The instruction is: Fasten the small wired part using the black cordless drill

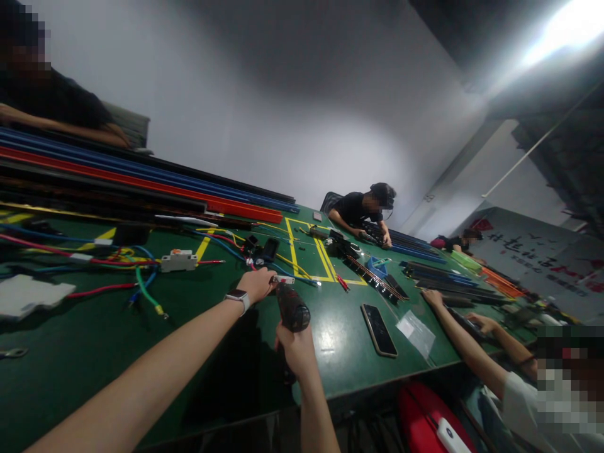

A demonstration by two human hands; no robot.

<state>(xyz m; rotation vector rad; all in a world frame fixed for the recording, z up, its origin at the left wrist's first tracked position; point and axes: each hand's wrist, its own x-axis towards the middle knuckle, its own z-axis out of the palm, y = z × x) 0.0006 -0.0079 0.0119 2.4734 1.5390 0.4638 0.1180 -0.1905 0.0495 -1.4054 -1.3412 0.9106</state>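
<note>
My right hand [298, 352] is wrapped round the grip of a black power screwdriver [293, 308], its front end pointing away from me. Just ahead of the tool, my left hand [257, 284] pinches a small white block [285, 279] that looks like a circuit breaker. A smartwatch [237, 300] sits on my left wrist. The tool's tip is hidden behind its body, so I cannot tell whether it touches the block. To the left lies another white circuit breaker [178, 260] with red, blue and yellow-green wires [141, 258] around it.
Long blue and red strips [141, 179] run along the far left of the green table [340, 377]. A phone [379, 330] and a plastic bag [416, 333] lie to my right. Co-workers sit across and beside me; one person's arm [465, 336] reaches onto the table at right.
</note>
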